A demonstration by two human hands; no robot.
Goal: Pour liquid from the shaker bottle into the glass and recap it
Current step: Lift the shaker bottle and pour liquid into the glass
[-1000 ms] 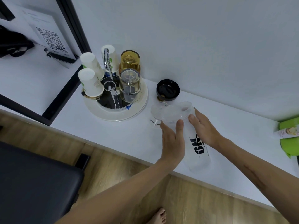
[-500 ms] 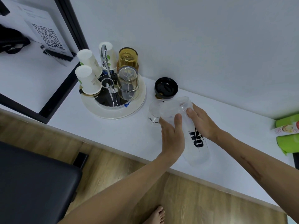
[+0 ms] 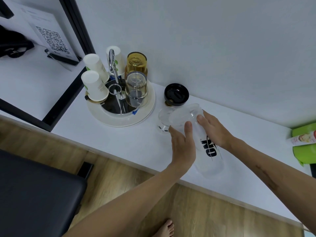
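Both hands clasp the clear shaker bottle [image 3: 200, 134]: the left hand [image 3: 183, 147] on its near side, the right hand [image 3: 213, 130] on its far side. It is tilted, its open mouth over the glass [image 3: 164, 120] on the white counter [image 3: 119, 142], with the black cap [image 3: 176, 94] just behind. Compared with a second ago, its mouth sits slightly higher and its base lower.

Colours and patterns I saw from the head camera

The shaker bottle [image 3: 203, 147] was clear and frosted with a black logo on it, its cap [image 3: 176, 94] was black, and the glass [image 3: 164, 120] was clear with small dark marks near its base. I saw a white table [image 3: 119, 139], a white round tray [image 3: 143, 115], white paper cups [image 3: 94, 86] with green print, an amber tumbler [image 3: 136, 63], a black-and-white QR pattern on a sign [image 3: 51, 40], green packaging [image 3: 304, 151] and a wood-grain floor [image 3: 205, 211].
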